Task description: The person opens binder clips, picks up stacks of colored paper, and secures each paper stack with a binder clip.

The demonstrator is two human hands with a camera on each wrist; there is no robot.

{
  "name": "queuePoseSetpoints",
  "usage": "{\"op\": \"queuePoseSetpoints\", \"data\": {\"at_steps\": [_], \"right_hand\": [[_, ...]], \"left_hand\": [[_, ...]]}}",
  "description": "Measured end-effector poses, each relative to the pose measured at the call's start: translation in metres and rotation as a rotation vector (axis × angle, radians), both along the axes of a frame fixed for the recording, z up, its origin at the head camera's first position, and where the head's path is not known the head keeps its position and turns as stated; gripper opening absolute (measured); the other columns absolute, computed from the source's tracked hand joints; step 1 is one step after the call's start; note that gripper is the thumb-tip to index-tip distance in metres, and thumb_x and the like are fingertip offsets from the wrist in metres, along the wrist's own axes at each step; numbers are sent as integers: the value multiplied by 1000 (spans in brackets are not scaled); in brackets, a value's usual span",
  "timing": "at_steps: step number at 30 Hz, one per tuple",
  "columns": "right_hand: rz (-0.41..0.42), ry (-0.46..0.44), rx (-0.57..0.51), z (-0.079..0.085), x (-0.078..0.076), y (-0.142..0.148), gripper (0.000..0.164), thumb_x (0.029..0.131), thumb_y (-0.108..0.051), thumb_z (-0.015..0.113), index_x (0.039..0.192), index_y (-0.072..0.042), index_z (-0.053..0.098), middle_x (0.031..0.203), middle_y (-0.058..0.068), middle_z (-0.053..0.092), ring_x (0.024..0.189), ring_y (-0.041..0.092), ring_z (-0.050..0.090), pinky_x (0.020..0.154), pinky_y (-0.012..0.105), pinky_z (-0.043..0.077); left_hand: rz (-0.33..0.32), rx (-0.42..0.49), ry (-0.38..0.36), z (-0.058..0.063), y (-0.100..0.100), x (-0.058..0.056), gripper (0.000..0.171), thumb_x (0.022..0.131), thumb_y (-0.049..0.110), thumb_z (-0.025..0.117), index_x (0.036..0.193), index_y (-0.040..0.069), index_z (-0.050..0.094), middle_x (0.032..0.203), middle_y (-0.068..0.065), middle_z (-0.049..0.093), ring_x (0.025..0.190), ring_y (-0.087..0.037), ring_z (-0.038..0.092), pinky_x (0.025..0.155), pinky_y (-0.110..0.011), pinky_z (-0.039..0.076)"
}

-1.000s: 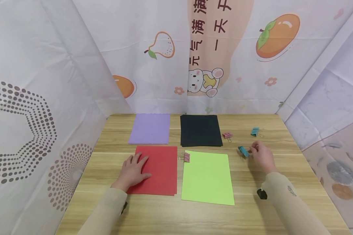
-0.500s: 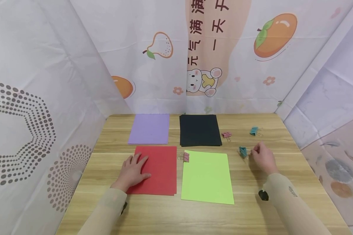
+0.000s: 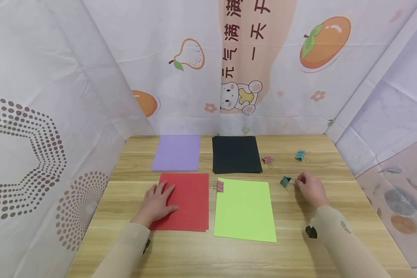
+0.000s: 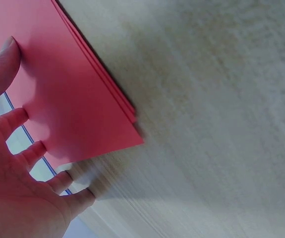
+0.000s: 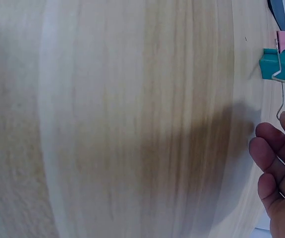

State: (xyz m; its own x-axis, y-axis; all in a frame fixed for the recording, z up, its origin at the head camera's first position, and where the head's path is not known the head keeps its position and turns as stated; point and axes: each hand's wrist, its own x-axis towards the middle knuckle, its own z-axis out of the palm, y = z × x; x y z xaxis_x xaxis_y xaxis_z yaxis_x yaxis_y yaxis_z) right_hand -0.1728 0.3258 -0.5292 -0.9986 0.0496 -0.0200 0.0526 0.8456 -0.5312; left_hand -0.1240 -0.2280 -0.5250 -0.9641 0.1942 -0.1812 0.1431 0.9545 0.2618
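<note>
My left hand (image 3: 157, 204) rests with spread fingers on the left part of a stack of red paper (image 3: 191, 204). In the left wrist view, the thumb and some fingertips touch the top red sheet (image 4: 78, 109), and the stack's edges are slightly fanned. Over at the right, my right hand (image 3: 312, 190) pinches one wire handle of a teal binder clip (image 3: 285, 181). That clip's other handle hangs folded toward its body. From the right wrist, the teal clip's body (image 5: 277, 67) points away from the fingertips. Beside the red stack lies lime-green paper (image 3: 244, 210), a pink binder clip (image 3: 220, 186) at its top-left corner.
Purple paper (image 3: 176, 152) and black paper (image 3: 236, 154) lie along the back of the wooden table (image 3: 250, 260). A second pink binder clip (image 3: 267, 159) sits right of the black stack. Another teal binder clip (image 3: 300, 155) lies farther right. Patterned curtains (image 3: 194, 96) enclose the table.
The held teal binder clip has turned in my right fingers, and its free handle now shows toward me. My left hand stays in place on the red paper.
</note>
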Motion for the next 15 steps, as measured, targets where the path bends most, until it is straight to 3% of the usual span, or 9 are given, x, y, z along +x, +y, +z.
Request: {"op": "queuePoseSetpoints", "data": {"at_steps": [15], "right_hand": [[8,-25,-33,4,3,2,21,94,-14,50,109,0,54,100,21,59,87,33,55,71,47,44]], "left_hand": [[4,-12,-2,-1,0,-1,84,74,50,72,143,19,37,147,-15,24,130,-48,18,101,-64,17]]}}
